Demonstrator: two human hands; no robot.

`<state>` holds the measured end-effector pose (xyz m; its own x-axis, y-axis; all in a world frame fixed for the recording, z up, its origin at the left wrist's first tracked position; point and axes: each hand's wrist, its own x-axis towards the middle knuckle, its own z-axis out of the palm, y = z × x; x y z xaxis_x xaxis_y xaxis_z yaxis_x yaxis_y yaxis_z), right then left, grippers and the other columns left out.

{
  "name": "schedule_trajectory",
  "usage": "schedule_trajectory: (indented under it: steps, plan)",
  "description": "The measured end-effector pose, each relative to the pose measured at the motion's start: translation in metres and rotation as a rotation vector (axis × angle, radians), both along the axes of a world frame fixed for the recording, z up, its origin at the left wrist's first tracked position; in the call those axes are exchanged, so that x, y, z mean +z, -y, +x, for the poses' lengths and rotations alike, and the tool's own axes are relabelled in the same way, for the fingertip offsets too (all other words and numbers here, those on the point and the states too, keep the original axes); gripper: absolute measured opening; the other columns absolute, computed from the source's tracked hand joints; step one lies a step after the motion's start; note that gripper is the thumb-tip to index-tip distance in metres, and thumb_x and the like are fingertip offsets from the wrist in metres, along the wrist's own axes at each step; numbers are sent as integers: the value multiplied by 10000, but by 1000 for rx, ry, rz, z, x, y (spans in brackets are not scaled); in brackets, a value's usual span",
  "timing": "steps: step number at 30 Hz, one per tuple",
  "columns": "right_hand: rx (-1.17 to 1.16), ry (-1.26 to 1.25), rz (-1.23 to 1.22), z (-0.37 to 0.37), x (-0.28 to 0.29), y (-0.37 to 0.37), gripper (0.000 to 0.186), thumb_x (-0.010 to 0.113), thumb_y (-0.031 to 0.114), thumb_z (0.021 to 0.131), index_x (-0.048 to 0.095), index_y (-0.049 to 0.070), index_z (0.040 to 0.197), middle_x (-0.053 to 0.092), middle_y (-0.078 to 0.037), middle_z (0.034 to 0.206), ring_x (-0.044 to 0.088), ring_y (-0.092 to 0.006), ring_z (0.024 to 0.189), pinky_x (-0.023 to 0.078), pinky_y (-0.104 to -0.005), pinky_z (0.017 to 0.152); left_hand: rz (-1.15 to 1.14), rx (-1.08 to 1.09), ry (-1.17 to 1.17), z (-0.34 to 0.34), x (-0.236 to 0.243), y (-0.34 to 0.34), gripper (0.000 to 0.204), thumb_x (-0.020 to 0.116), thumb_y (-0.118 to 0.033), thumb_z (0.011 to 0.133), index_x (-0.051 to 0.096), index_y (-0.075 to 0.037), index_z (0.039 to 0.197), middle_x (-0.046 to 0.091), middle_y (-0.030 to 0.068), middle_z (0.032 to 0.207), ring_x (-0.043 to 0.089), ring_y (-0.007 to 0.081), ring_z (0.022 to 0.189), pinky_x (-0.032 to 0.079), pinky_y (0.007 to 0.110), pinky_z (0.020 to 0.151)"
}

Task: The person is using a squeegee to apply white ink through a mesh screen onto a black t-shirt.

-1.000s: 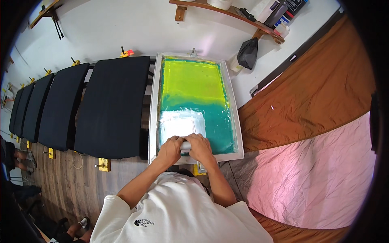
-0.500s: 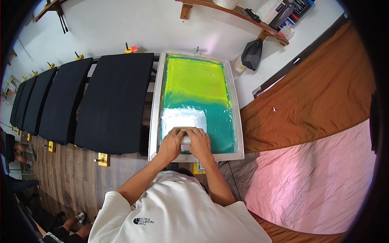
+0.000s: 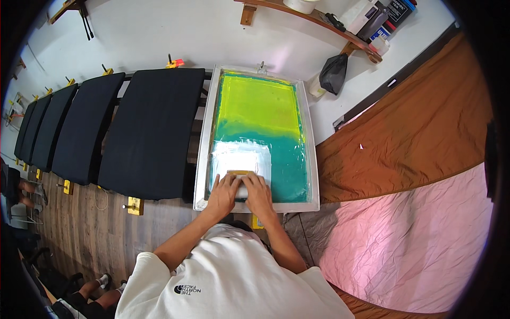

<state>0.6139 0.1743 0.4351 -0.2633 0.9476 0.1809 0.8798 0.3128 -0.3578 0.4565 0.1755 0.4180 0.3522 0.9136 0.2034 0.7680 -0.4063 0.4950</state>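
A screen-printing frame [image 3: 313, 159] with pale edges lies in front of me, its mesh [image 3: 289, 170] green-blue in the near part and yellow-green in the far part. White ink [image 3: 239, 153] is spread over the near left of the mesh. Both my hands hold a squeegee [image 3: 240, 172] there, with a yellowish strip along its far edge. My left hand [image 3: 224, 194] is closed on its left side, my right hand [image 3: 257, 195] on its right side. The fingers partly cover the squeegee, and its lower edge is hidden.
Left of the frame stand several black cloth-covered boards [image 3: 151, 133] in a row, with yellow clamps [image 3: 134, 206] at their ends. A wooden shelf [image 3: 319, 22] with containers is on the wall. Brown and pink fabric [image 3: 404, 234] hangs at right. Other people's legs [image 3: 98, 292] show at lower left.
My hands and the squeegee have come slightly toward me across the white ink, and more of the yellowish strip shows. The whole view has shifted a little.
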Motion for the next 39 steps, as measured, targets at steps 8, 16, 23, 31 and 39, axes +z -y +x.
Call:
schedule_trajectory:
  steps: [8,16,23,31,39]
  plan:
    - [41,42,-208,5,24,-7,492,672,-48,674,616,76,1147,586,-109,1164,545,-307,1126,461,-462,886,-124,-45,-29,1,21,-2,518,576,69,719,565,-28,1228,586,185,1204,581,343,1142,225,576,1151]
    - [25,-4,-203,7,24,8,500,658,-43,678,628,93,1158,623,-74,1121,565,-304,1082,468,-462,855,-200,-59,-1,-1,23,10,504,552,82,723,576,-50,1209,610,151,1211,574,334,1162,281,580,1123]
    - [-19,-32,16,1,-3,6,510,646,-63,676,607,94,1159,593,-81,1191,547,-309,1140,467,-452,888,15,3,21,3,8,4,475,560,79,724,588,-28,1186,587,200,1199,548,357,1171,346,541,1095]
    - [0,6,-138,2,18,10,581,672,-72,630,603,79,1187,598,-87,1212,546,-309,1147,471,-448,895,-59,-39,7,2,28,10,489,568,69,715,582,-23,1195,601,203,1172,571,384,1124,422,504,1023]
    - [46,-21,-231,8,30,10,534,618,-63,698,605,88,1210,599,-89,1201,555,-294,1128,448,-447,878,-174,-86,33,-3,23,12,513,564,97,713,567,-33,1210,591,187,1220,564,376,1156,406,530,1044]
